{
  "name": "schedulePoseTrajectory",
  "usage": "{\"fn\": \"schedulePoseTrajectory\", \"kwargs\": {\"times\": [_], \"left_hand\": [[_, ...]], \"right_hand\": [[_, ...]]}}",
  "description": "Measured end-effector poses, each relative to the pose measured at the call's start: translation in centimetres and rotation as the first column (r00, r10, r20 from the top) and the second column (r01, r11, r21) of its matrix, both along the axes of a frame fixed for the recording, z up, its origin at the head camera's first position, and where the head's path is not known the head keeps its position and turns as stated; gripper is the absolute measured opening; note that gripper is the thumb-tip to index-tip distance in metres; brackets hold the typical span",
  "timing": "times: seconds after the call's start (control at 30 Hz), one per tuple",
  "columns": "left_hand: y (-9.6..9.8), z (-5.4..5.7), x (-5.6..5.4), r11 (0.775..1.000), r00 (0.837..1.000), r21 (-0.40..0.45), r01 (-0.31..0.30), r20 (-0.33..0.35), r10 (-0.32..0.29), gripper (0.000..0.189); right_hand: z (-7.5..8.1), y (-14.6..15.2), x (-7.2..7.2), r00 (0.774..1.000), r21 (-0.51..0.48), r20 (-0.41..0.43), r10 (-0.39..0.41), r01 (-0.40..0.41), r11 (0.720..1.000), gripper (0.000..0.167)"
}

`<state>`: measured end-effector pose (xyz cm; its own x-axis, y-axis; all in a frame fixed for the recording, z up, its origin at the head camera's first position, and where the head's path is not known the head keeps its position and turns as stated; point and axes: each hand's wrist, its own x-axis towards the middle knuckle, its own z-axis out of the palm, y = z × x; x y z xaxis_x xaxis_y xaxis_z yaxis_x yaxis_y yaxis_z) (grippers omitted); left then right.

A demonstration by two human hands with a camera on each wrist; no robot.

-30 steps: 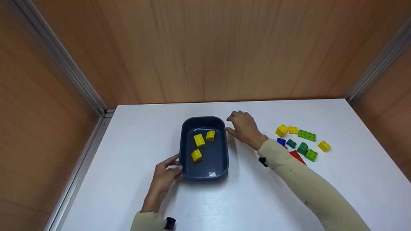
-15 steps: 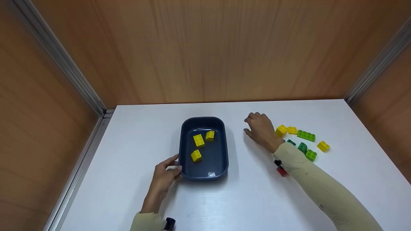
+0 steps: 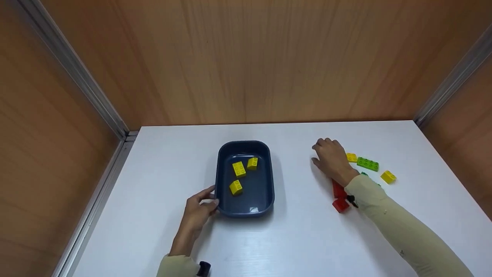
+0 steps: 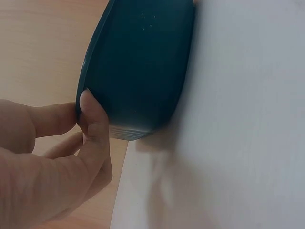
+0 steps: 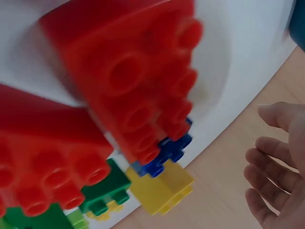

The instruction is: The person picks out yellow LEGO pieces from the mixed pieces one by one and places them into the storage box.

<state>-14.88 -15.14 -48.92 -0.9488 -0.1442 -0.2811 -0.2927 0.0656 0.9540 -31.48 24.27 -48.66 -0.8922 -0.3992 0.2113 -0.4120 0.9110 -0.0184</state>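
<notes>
My left hand (image 3: 196, 213) pinches the left rim of a dark blue tray (image 3: 255, 196); the left wrist view shows the thumb (image 4: 93, 109) on the inner side of its wall. Three yellow toy bricks (image 3: 238, 169) lie inside. To the right, my right hand (image 3: 332, 159) hovers over the near side of a loose brick pile, fingers loosely bent around nothing. Red bricks (image 3: 340, 205) show below its wrist. From the right wrist, a large red brick (image 5: 128, 81), a blue brick (image 5: 174, 148), a yellow brick (image 5: 162, 186) and a green brick (image 5: 107, 186) appear beside the hand.
Beyond the right hand lie a light green brick (image 3: 368, 164), a small yellow brick (image 3: 351, 157) and another yellow brick (image 3: 388, 177). The sleeve covers part of the pile. Wooden panels (image 3: 246, 61) enclose the white table (image 3: 173, 154) at the back and sides.
My right hand has moved right, from beside the tray's rim to over the brick pile, uncovering red bricks and covering others. The left hand and the tray have stayed in place.
</notes>
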Motion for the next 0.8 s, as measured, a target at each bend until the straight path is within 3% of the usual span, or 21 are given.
{"fn": "schedulePoseTrajectory", "kwargs": {"times": [0.4, 0.63, 0.8], "left_hand": [[0.0, 0.1, 0.1, 1.000, 1.000, 0.000, 0.008, -0.005, -0.008, 0.050], [0.0, 0.1, 0.2, 1.000, 1.000, 0.005, 0.009, -0.010, -0.009, 0.050], [0.0, 0.1, 0.1, 1.000, 1.000, 0.011, 0.007, -0.004, -0.007, 0.050]], "right_hand": [[-0.4, 3.9, 0.1, 0.998, 0.046, -0.008, -0.058, 0.058, 0.997, 0.041], [-0.6, 5.2, 0.2, 0.993, 0.107, 0.026, -0.113, 0.110, 0.988, 0.043], [-0.6, 5.8, 0.3, 0.989, 0.087, 0.059, -0.134, 0.129, 0.988, 0.043]]}}
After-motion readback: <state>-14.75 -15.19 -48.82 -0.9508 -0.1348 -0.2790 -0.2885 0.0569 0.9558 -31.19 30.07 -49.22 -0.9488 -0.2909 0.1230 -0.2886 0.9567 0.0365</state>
